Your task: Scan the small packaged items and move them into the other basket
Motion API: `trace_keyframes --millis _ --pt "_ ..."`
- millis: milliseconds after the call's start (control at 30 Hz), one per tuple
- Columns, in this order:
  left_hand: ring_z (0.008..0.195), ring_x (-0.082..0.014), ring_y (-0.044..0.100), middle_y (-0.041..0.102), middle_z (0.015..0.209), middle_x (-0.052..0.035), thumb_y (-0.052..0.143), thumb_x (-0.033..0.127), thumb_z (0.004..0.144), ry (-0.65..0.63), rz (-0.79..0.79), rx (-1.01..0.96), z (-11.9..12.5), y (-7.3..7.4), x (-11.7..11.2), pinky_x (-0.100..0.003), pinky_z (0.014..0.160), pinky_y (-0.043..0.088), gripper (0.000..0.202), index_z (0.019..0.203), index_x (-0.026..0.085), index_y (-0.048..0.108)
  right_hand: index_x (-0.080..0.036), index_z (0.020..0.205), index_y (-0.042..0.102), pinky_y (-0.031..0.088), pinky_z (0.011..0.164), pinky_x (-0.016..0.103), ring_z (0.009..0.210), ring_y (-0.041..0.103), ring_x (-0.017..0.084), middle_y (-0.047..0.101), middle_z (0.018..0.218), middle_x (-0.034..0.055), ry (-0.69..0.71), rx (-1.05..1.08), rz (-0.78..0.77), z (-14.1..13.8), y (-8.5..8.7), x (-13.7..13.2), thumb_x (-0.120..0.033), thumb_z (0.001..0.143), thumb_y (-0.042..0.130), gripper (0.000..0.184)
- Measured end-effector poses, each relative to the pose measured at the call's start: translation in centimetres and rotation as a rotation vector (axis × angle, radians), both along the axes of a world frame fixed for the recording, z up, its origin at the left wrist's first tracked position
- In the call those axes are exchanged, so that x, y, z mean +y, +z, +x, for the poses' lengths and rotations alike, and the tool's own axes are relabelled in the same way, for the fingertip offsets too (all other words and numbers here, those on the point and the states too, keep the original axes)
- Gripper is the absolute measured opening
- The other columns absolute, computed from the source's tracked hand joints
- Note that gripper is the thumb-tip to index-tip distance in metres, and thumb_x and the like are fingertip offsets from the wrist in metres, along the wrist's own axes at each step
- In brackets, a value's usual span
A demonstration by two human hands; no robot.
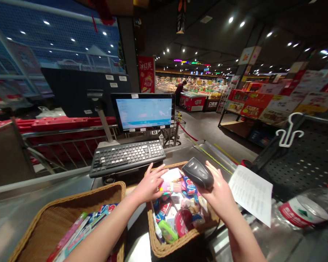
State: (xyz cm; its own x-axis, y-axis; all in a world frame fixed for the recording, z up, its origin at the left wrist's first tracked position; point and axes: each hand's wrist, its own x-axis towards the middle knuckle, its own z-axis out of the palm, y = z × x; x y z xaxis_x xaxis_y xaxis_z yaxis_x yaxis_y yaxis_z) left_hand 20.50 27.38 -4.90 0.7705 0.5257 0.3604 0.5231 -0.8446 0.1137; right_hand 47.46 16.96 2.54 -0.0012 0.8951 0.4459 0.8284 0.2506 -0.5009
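My right hand (pixel 217 191) grips a dark barcode scanner (pixel 198 172) and holds it over a wicker basket (pixel 164 247) full of several small colourful packets. My left hand (pixel 150 183) reaches into that basket, its fingers closed on a pink-and-white packet (pixel 171 181) at the top of the pile. A second wicker basket (pixel 71 198) stands at the lower left with several flat packets inside.
A black keyboard (pixel 127 156) and a lit till screen (pixel 144 112) stand behind the baskets on a steel counter (pixel 16 214). A printed sheet (pixel 253 193) hangs at the right beside a black perforated panel (pixel 308 160). A person stands far back by a freezer.
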Motion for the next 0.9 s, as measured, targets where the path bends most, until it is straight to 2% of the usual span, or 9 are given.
trace_keyframes --millis 200,367,700,900 --pt "0.142 -0.0321 0.036 0.05 0.146 -0.0137 0.062 0.029 0.083 0.129 0.219 -0.073 -2.5 3.9 -0.1 -0.065 0.118 0.002 0.017 0.096 0.019 0.068 -0.022 0.122 0.062 0.024 0.111 0.071 0.139 0.039 0.038 0.06 0.135 0.0135 0.062 -0.008 0.04 -2.1 0.9 0.4 -0.034 0.084 0.058 0.041" --pt "0.142 -0.0327 0.036 0.05 0.146 -0.0132 0.06 0.033 0.087 0.22 0.314 -0.103 -4.1 6.5 -0.3 -0.064 0.118 0.004 0.021 0.1 0.019 0.068 -0.021 0.122 0.062 0.023 0.111 0.071 0.139 0.039 0.039 0.06 0.135 0.0141 0.097 -0.013 0.06 -3.9 1.6 0.6 -0.032 0.083 0.06 0.041" --pt "0.144 -0.0333 0.032 0.045 0.15 -0.0128 0.058 0.036 0.088 0.318 0.371 -0.127 -7.2 8.4 -0.9 -0.065 0.118 0.006 0.022 0.099 0.019 0.068 -0.023 0.123 0.061 0.019 0.112 0.071 0.142 0.035 0.038 0.059 0.136 0.0111 0.179 -0.042 0.022 -7.8 2.3 0.1 -0.027 0.082 0.059 0.041" --pt "0.143 -0.0326 0.033 0.043 0.151 -0.012 0.058 0.036 0.088 0.342 0.391 -0.125 -8.9 9.4 -1.6 -0.064 0.118 0.006 0.022 0.101 0.02 0.068 -0.021 0.121 0.063 0.023 0.11 0.071 0.14 0.037 0.04 0.061 0.134 0.0124 0.201 -0.071 -0.004 -9.7 2.1 0.2 -0.021 0.078 0.06 0.044"
